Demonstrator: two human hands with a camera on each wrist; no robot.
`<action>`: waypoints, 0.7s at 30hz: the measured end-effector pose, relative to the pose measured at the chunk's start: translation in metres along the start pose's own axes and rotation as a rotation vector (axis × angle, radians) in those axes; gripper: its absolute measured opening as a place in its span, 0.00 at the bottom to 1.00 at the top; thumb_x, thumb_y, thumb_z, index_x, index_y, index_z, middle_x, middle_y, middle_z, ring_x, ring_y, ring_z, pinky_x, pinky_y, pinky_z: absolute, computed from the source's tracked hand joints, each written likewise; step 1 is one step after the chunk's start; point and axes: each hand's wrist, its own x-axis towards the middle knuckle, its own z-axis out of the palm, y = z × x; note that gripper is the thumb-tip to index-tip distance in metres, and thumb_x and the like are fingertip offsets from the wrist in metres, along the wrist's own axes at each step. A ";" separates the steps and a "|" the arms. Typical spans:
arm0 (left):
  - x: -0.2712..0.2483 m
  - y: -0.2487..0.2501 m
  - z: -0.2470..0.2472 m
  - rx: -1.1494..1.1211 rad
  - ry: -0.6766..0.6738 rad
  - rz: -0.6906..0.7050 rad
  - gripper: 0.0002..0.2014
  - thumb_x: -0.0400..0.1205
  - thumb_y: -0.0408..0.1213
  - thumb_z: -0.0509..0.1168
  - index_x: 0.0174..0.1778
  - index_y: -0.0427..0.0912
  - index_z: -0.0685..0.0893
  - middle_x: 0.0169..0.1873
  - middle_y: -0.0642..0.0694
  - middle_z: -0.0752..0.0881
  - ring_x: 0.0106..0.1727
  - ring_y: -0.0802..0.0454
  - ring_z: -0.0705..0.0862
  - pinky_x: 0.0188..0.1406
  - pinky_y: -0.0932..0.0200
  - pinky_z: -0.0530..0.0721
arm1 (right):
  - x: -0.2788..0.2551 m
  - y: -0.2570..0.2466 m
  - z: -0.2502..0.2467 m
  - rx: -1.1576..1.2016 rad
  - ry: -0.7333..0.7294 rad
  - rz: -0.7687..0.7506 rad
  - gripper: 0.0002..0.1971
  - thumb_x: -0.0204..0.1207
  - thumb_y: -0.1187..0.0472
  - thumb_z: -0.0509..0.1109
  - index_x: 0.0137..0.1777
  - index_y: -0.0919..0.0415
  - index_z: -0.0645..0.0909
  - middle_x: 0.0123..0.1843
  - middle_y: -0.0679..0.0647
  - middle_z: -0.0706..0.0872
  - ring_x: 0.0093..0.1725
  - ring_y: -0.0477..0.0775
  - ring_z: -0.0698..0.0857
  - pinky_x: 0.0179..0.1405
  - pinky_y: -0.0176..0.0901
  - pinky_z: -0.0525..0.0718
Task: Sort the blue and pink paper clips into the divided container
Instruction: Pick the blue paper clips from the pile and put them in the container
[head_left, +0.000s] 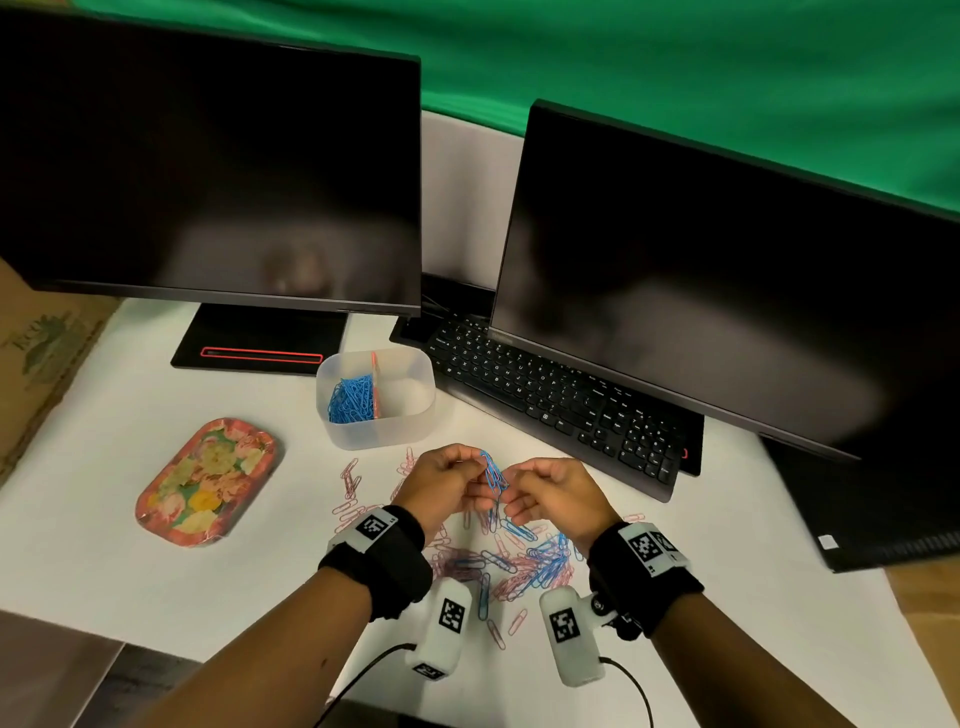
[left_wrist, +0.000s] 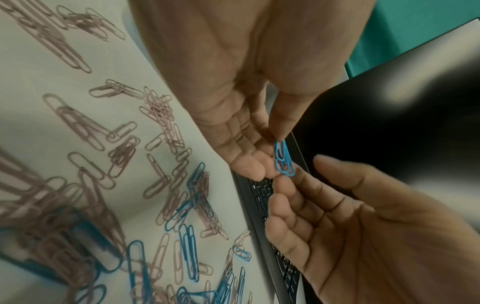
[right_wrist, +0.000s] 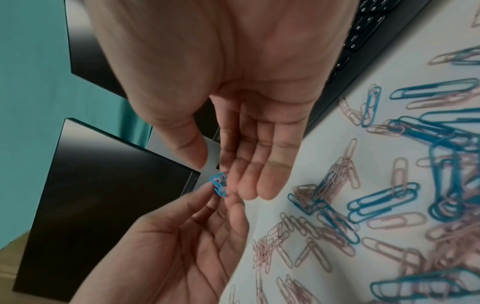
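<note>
Left hand (head_left: 441, 480) and right hand (head_left: 558, 493) both pinch a blue clip cluster (head_left: 492, 470), apparently interlinked, raised above the counter (head_left: 130, 545). At 12 o'clock, the divided container (head_left: 375, 397) holds blue clips only. Mixed clips (head_left: 519, 564) remain at 6 o'clock; pink unsorted.

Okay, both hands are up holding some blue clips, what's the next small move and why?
Probably carry the blue clips, pinched between the left hand and right hand, forward and drop them into the left compartment of the container, since that side already holds the blue pile.
</note>
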 end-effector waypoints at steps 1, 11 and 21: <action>0.000 0.000 0.000 0.016 -0.002 0.012 0.06 0.84 0.29 0.62 0.51 0.33 0.83 0.34 0.41 0.88 0.29 0.52 0.87 0.33 0.60 0.87 | 0.000 0.000 0.001 -0.004 0.007 -0.004 0.04 0.78 0.67 0.70 0.46 0.68 0.85 0.33 0.60 0.87 0.28 0.53 0.83 0.31 0.41 0.86; 0.003 -0.005 0.000 0.224 0.043 0.082 0.08 0.80 0.26 0.67 0.51 0.39 0.87 0.44 0.30 0.89 0.38 0.41 0.87 0.42 0.50 0.88 | 0.002 0.004 -0.002 -0.371 0.194 -0.116 0.08 0.71 0.69 0.71 0.34 0.57 0.85 0.28 0.50 0.87 0.26 0.46 0.84 0.32 0.41 0.85; 0.005 -0.008 -0.007 0.281 0.156 0.072 0.09 0.80 0.22 0.63 0.45 0.36 0.88 0.38 0.37 0.89 0.32 0.48 0.88 0.34 0.55 0.89 | 0.002 0.011 -0.009 -0.422 0.232 -0.104 0.04 0.69 0.64 0.73 0.35 0.57 0.87 0.30 0.51 0.88 0.31 0.50 0.86 0.36 0.44 0.86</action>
